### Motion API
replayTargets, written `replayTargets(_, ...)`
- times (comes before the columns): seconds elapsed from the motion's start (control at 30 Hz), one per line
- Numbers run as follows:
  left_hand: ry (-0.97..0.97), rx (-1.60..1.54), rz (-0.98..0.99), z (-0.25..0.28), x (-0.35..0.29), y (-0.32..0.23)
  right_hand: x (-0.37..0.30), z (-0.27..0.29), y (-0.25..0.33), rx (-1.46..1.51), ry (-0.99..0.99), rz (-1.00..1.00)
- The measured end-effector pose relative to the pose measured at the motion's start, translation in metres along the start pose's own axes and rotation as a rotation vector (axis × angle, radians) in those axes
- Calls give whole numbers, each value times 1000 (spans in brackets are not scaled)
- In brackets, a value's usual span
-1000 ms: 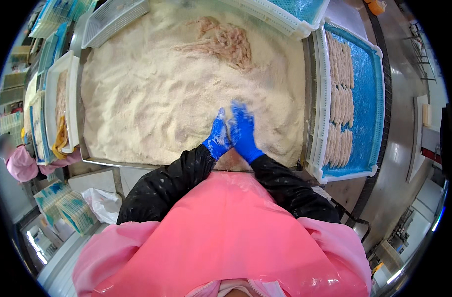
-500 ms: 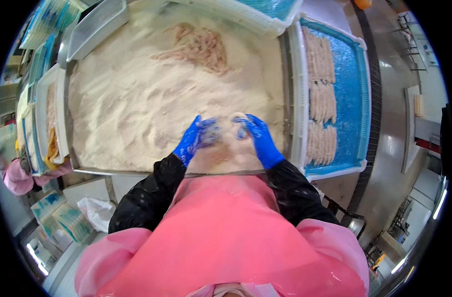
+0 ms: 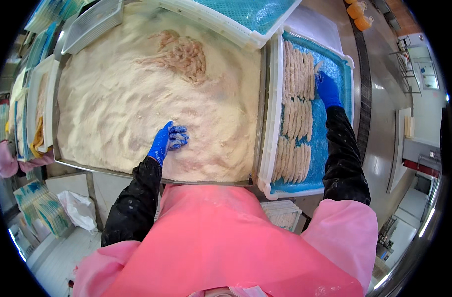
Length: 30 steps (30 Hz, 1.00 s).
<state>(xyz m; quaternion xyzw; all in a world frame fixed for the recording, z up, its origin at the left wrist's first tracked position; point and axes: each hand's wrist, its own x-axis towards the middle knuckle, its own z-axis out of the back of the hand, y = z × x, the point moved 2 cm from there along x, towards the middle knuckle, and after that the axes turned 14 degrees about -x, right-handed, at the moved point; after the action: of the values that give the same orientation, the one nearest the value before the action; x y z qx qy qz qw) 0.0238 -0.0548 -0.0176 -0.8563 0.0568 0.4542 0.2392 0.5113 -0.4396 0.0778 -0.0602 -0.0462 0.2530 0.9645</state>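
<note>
My left hand [image 3: 169, 141], in a blue glove dusted with crumbs, hovers over or rests on the pale breading [image 3: 112, 114] with its fingers apart and nothing in them. At the right, my blue-gloved right hand [image 3: 328, 90] is closed around the lower end of a breaded meat strip [image 3: 318, 66]. It is over the blue-lined tray [image 3: 321, 143], beside the far row of coated strips [image 3: 298, 72]. Two more rows of strips lie nearer me in that tray. Raw pinkish meat strips [image 3: 184, 55] sit heaped on the breading toward the back.
A steel rim [image 3: 260, 123] edges the breading. Another white tray with blue mesh [image 3: 245, 17] overlaps its far right corner. A clear plastic basket [image 3: 94, 27] stands at the far left, near a white tub [image 3: 46, 109] with a yellow glove [image 3: 37, 141]. Orange containers [image 3: 363, 22] are on the floor.
My right hand has moved from the breading to the tray at right, carrying a breaded strip. My left hand has opened over the breading. The view has shifted to the right.
</note>
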Motion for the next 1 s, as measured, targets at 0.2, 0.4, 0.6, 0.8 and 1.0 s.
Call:
replayTargets(0.2, -22, 67, -19, -4, -2, -1, 55, -40, -36, 210, -144, 2)
replayTargets(0.4, 13, 26, 35, 4, 6, 2, 49, -40, -42, 168, -98, 21)
replayTargets(0.6, 93, 102, 6, 4, -15, -3, -37, 32, 115, 579, -394, 57)
replayTargets(0.8, 70, 263, -116, 25, -34, -18, -112, -14, 336, 462, -227, 308)
replayTargets(1.0, 147, 247, -77, 52, -44, -35, -156, -65, 427, 917, -30, 140)
